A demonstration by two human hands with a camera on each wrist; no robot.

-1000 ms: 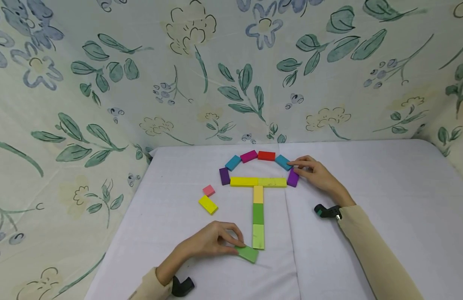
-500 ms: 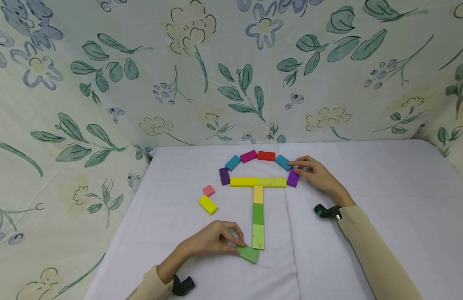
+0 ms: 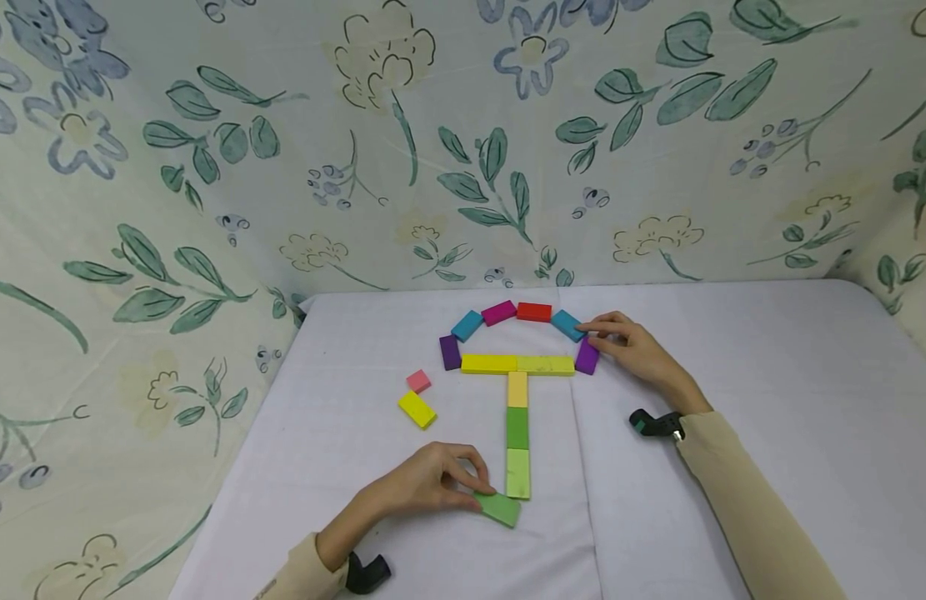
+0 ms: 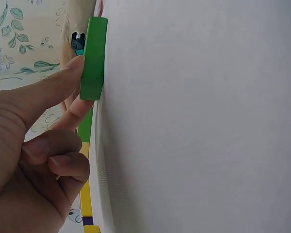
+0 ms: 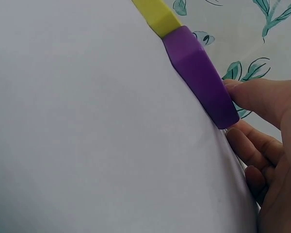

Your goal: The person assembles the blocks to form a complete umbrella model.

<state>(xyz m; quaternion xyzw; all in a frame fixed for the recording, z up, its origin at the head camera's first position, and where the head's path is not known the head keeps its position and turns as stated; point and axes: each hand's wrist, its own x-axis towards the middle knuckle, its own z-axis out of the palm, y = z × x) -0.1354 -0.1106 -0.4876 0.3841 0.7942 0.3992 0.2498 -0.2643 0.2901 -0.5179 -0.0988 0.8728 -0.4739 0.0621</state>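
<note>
In the head view, my left hand (image 3: 432, 479) pinches the left end of a green block (image 3: 498, 509) between thumb and forefinger. Tilted, the block lies at the foot of a column of blocks, right by the light green block (image 3: 518, 473). In the left wrist view the same green block (image 4: 93, 58) is seen edge-on. My right hand (image 3: 638, 346) holds the upper end of a purple block (image 3: 586, 357) between thumb and fingers; its forefinger tip reaches the blue block (image 3: 568, 325). The right wrist view shows the thumb against the purple block (image 5: 201, 77).
Two yellow blocks (image 3: 488, 364) form a crossbar above the column, under an arch including a red block (image 3: 533, 312) and a dark purple block (image 3: 450, 352). A pink block (image 3: 418, 381) and a loose yellow block (image 3: 417, 410) lie left on the white cloth (image 3: 695, 333).
My left hand has shifted the green block very slightly to the right. The right hand and the other blocks have stayed in place.
</note>
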